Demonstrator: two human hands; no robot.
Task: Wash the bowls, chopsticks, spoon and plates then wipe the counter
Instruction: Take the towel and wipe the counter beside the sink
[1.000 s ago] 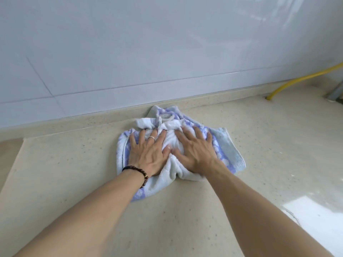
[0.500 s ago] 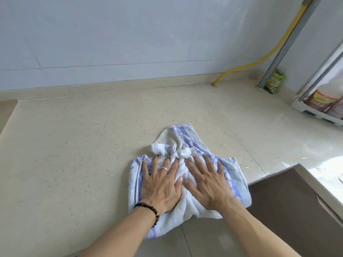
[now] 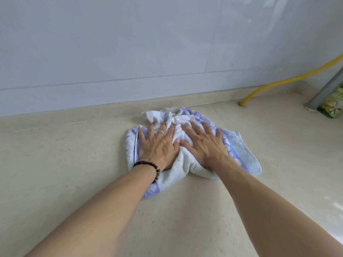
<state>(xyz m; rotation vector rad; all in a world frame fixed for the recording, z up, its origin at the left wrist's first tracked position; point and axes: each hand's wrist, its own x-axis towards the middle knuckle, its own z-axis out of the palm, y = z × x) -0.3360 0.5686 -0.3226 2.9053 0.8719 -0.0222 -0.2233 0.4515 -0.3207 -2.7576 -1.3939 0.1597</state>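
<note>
- towel (image 3: 239, 149) — white in the bunched middle, pale blue at the right edge, with violet-blue flowered bands
- counter (image 3: 74, 164) — beige, flecked with small dark specks
- wall tiles (image 3: 130, 43) — pale bluish white, glossy, with thin grey joints
- hose (image 3: 278, 81) — yellow
- bracelet (image 3: 150, 166) on the left wrist — dark brown beads
- ring (image 3: 161, 132) — silver
- packet (image 3: 332, 106) at the right edge — green with a yellowish print

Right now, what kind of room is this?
Probably a kitchen. Both hands press a towel flat on a speckled stone counter, which meets a tiled wall. A yellow hose rises from a hole in the counter, perhaps a gas line.
</note>
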